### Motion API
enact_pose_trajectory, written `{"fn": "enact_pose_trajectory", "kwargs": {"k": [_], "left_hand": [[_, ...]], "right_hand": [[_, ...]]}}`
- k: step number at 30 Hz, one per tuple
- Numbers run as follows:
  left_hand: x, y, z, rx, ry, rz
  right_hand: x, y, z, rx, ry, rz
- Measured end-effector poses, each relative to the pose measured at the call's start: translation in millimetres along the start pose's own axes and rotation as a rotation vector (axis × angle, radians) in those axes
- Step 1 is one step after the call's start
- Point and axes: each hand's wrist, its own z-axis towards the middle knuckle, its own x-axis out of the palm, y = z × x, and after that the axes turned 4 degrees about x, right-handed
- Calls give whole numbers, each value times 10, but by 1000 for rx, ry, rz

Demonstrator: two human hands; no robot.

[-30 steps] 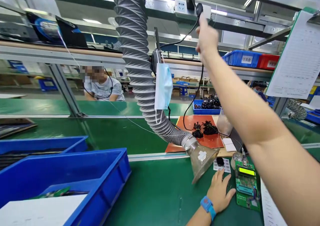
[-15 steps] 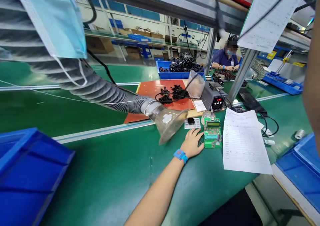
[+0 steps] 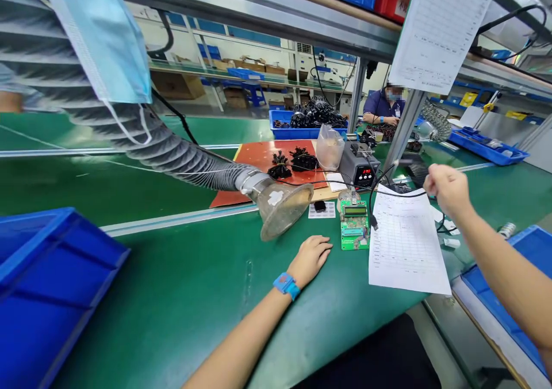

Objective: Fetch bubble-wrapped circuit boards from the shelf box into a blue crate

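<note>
I am in a big factory room where people build electronics. I see long green tabletops (image 3: 172, 297), a green circuit board (image 3: 354, 227), a gray fume hose (image 3: 181, 165), blue bins (image 3: 52, 262), and another worker (image 3: 383, 107).

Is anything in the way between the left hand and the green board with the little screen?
No, nothing visible. The left hand rests on the green mat, and the green circuit board sits just to its right, with only mat showing between them.

Right hand (image 3: 448, 189) down over paper sheet (image 3: 405, 245); left hand (image 3: 309, 258) pulled back.
</note>
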Motion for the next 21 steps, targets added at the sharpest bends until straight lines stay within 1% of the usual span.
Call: {"fn": "enact_pose_trajectory", "kwargs": {"k": [2,5,7,9,12,14,15,18,20,21], "left_hand": [[-64,-15,-228,-15,-11,-6],[-157,-76,-505,-50,-45,-23],[-204,-135,-613,-83,-85,-59],[-240,-187,-672,-155,-162,-137],[-286,-195,-719,-369,-379,-277],[-321,-144,-737,-503,-504,-313],[-340,-107,-740,-550,-541,-314],[-402,1,-732,-632,-584,-315],[-443,51,-759,-660,-562,-288],[-464,70,-800,-670,-531,-247]], "right_hand": [[88,-257,-148,-40,161,-213],[197,-526,-297,-230,451,-494],[221,-624,-366,-311,577,-654],[187,-663,-433,-295,652,-777],[45,-633,-575,-178,716,-875],[-69,-570,-723,-106,744,-849],[-119,-528,-815,-82,751,-801],[-207,-392,-1123,-53,715,-585],[-225,-326,-1303,-54,654,-453],[-233,-311,-1372,-50,625,-402]]}}
